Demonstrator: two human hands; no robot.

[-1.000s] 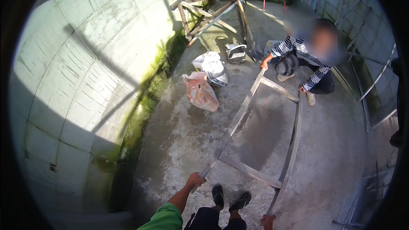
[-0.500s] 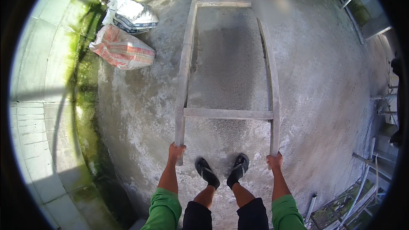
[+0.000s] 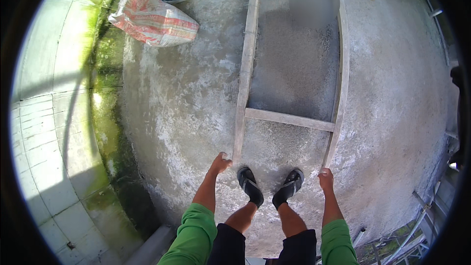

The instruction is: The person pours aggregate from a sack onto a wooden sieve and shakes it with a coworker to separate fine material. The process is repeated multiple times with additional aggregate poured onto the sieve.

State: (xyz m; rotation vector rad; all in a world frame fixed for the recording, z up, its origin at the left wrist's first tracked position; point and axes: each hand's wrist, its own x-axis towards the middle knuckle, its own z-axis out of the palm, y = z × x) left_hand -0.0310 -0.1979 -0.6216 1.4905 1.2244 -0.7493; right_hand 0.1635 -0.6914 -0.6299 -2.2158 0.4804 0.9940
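Over the concrete floor (image 3: 181, 118), a wooden frame (image 3: 289, 119) is seen ahead of the dark sandals (image 3: 250, 183); whether it is fully set down cannot be told. The left hand (image 3: 222, 162) is held just beside the near end of the left rail (image 3: 248, 59), its fingers loosely curled. The right hand (image 3: 325, 177) is placed at the right rail's (image 3: 343, 64) near end; whether that is gripped cannot be told. A red-and-white sack (image 3: 156, 19) is seen to the left.

Ok so the left hand (image 3: 222, 163) isn't wrapped round the wooden frame (image 3: 289, 119) anymore, it's just beside 1 rail end (image 3: 237, 153) now.
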